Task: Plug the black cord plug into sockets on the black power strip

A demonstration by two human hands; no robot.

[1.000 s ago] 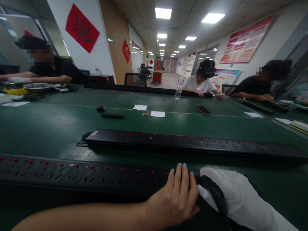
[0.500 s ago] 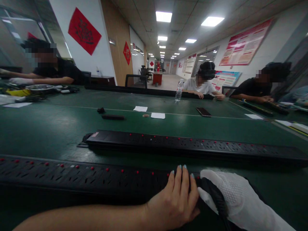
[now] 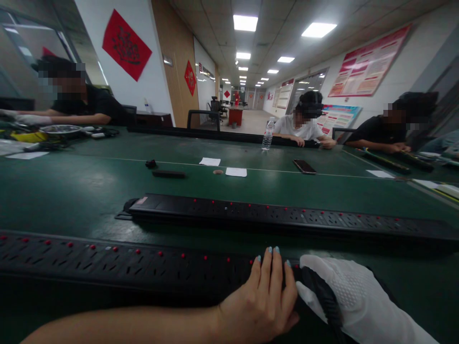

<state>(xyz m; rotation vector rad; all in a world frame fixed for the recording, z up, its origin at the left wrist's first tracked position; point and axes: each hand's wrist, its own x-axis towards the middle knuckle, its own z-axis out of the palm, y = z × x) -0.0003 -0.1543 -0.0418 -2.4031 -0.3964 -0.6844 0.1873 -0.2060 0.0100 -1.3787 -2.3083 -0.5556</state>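
Observation:
A long black power strip [image 3: 136, 267] with a row of red buttons lies across the near side of the table. My bare left hand [image 3: 260, 296] grips it near its right end, fingers close together over the top; the thumb shows only in part. Right beside it, my white-gloved right hand [image 3: 353, 291] is closed around a black ribbed piece [image 3: 324, 298] at the strip's end. It looks like a thick cord; the glove covers part of it. Beyond both hands, a second black power strip [image 3: 268, 213] with red buttons lies apart from them.
On the green table [image 3: 79, 191] are a small black bar [image 3: 168, 174], paper slips [image 3: 235, 172], a phone [image 3: 304, 166] and a water bottle [image 3: 267, 134]. Cables and a yellow item [image 3: 30, 136] lie at far left. Several people sit around the table.
Both hands keep their hold at the strip's right end. The view has shifted very slightly; nothing else has visibly moved.

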